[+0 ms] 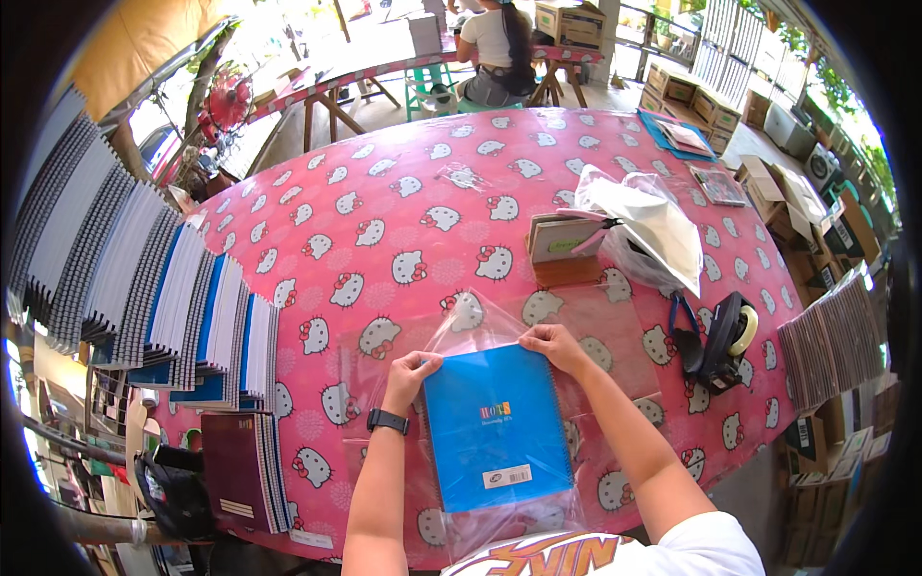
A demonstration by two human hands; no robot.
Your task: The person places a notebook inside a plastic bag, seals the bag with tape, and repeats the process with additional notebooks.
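A blue spiral notebook (495,437) lies upright before me, its wire binding along the right edge. Clear plastic (477,322) covers it and sticks out past its top and bottom edges. At the notebook's upper left corner, the fingers of my left hand (411,376) are closed in a pinch. My right hand (555,348) pinches the upper right corner in the same way. Whether the fingertips grip only the plastic or the cover too is hard to tell. More clear plastic (615,336) lies flat on the table to the right.
Tall stacks of spiral notebooks (125,240) line the left side. A tape dispenser (727,341) and dark-handled scissors (684,336) lie on the right. Beyond my right hand are a small box (567,250) and white plastic bags (643,216). A person (495,53) sits at a far table.
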